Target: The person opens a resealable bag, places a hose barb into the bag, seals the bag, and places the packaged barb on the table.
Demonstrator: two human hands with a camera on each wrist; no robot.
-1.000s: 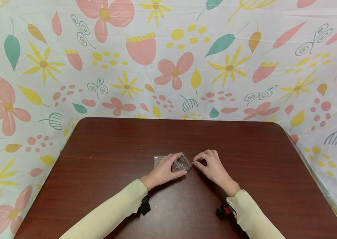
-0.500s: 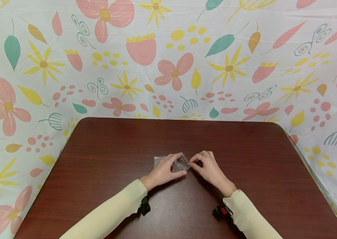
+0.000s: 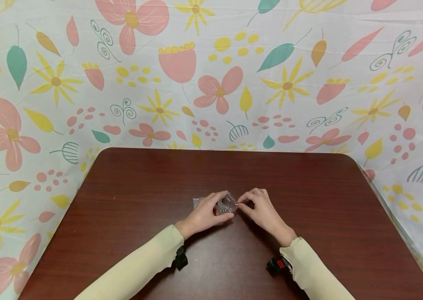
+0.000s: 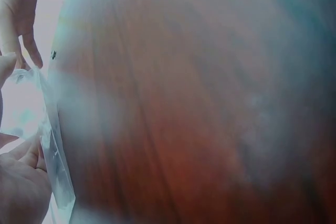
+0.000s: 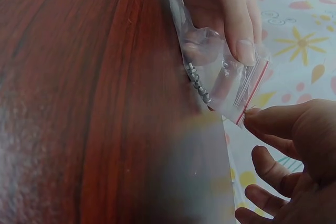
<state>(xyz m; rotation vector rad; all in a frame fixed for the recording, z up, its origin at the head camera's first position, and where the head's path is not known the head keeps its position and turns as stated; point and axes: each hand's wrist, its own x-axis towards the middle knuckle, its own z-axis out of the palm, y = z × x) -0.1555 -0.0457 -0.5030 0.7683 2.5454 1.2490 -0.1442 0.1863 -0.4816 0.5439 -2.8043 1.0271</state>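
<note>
A small clear zip bag point(image 3: 228, 204) with a red line along its seal sits between the two hands, above the table. Several small silver metal pieces point(image 5: 197, 82) lie along its lower side; their kind is hard to make out. My left hand point(image 3: 205, 212) holds the bag from the left, thumb on the near side and fingers on the far side. At the bag's right end, my right hand point(image 3: 265, 212) pinches a corner by the red line between thumb and forefinger; the other fingers are loosely bent. In the left wrist view, the bag point(image 4: 55, 156) is blurred and overexposed.
The dark reddish-brown table point(image 3: 151, 175) spreads around both hands. A flower-print cloth point(image 3: 211, 83) hangs behind it. A tiny dark speck point(image 4: 53, 54) shows near the bag in the left wrist view. Black wrist devices point(image 3: 180, 258) sit at the sleeves.
My right hand has come slightly left, up to the bag's edge, and then stays there. The left hand keeps its hold, with the bag shifted and tilted very slightly.
</note>
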